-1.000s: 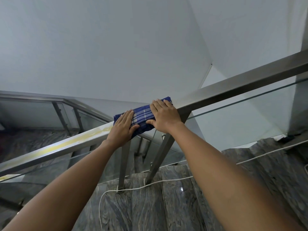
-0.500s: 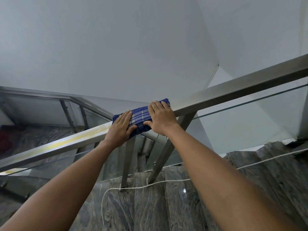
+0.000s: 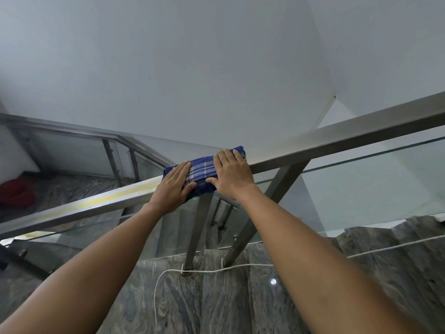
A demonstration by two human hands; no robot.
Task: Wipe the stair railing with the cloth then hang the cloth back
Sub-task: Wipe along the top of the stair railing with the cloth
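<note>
A folded blue checked cloth (image 3: 202,174) lies over the top of the steel stair railing (image 3: 337,141), just above two slanted posts. My left hand (image 3: 171,189) presses flat on the cloth's left end, fingers together. My right hand (image 3: 232,173) covers its right end, thumb hooked over the near edge. Both palms pin the cloth onto the rail. Left of the cloth the rail top (image 3: 96,203) shows a yellowish streak.
Glass panels (image 3: 361,184) fill the space under the rail. Grey marble steps (image 3: 216,304) lie below, with a white cord (image 3: 240,269) running past the post feet. A lower railing (image 3: 72,132) bounds the landing, where a red object (image 3: 15,192) sits at far left.
The view has shifted slightly; the hands and cloth stay on the same spot of the rail above the posts, with no clear slide along it.
</note>
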